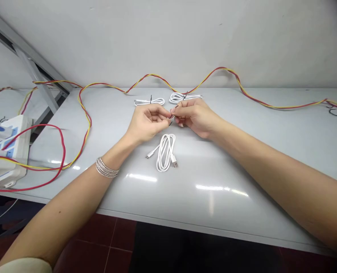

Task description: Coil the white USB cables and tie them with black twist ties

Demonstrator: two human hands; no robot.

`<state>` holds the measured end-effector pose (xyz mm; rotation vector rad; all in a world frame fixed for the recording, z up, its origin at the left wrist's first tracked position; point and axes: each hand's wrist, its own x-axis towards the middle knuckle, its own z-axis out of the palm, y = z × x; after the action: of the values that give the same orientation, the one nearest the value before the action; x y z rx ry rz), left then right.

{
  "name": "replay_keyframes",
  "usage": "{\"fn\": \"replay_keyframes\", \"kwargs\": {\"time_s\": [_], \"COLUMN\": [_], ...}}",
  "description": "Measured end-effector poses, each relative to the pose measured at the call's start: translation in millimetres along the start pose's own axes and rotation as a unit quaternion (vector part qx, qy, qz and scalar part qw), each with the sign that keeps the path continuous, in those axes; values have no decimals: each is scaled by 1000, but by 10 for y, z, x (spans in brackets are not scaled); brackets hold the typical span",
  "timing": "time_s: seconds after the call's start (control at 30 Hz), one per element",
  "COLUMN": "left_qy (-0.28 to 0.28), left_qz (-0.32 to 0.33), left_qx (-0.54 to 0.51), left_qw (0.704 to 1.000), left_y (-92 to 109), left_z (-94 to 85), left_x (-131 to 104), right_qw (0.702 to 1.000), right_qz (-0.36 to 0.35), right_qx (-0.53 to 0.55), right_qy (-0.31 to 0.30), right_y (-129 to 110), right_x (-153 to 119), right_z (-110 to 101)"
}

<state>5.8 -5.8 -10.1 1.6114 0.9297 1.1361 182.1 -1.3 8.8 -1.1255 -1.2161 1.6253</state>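
Pinched between the fingertips of both hands is a short black twist tie (170, 123), its ends poking out. My left hand (149, 120) and my right hand (195, 115) meet just above the table, fingers closed. Below them lies a white USB cable (165, 152), looped into a loose coil with both plugs showing and no tie around it. Behind my left hand rests a coiled white cable (157, 101) bound with a black tie. A second bound white cable (177, 98) sits behind my right hand, which partly covers it.
Twisted red and yellow wires (90, 121) run along the back of the grey table (256, 159) and down its left side. A white power strip (23, 132) with plugs stands at the left edge. Several black ties (336, 110) lie at the far right, near the wall.
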Motion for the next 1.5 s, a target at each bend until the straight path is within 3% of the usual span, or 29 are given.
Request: {"fn": "replay_keyframes", "kwargs": {"time_s": [0.13,0.23,0.3,0.4,0.5,0.57,0.9,1.5], "left_qy": [5,3,-6,-26,-28,-24,-63,-22], "left_qz": [97,116,92,-8,-104,-132,-144,-158], "left_qx": [107,127,83,-13,-81,-110,-169,-160], "left_qw": [989,985,992,1000,991,985,973,974], "left_y": [-5,11,23,43,70,88,30,118], "left_z": [-31,-40,-36,-25,-17,-17,-45,-3], "left_x": [-10,-7,2,11,10,8,16,16], "right_qw": [1000,1000,999,997,994,991,991,991], "right_qz": [9,21,43,63,36,18,-37,-108], "right_qx": [-25,-22,-7,26,59,75,78,14], "right_qy": [-4,3,5,-24,-83,-109,-99,-75], "right_y": [-38,-62,-76,-72,-21,23,98,157], "right_x": [-22,-21,-16,-4,19,38,35,27], "right_z": [12,20,8,-57,-158,-212,-174,-107]}}
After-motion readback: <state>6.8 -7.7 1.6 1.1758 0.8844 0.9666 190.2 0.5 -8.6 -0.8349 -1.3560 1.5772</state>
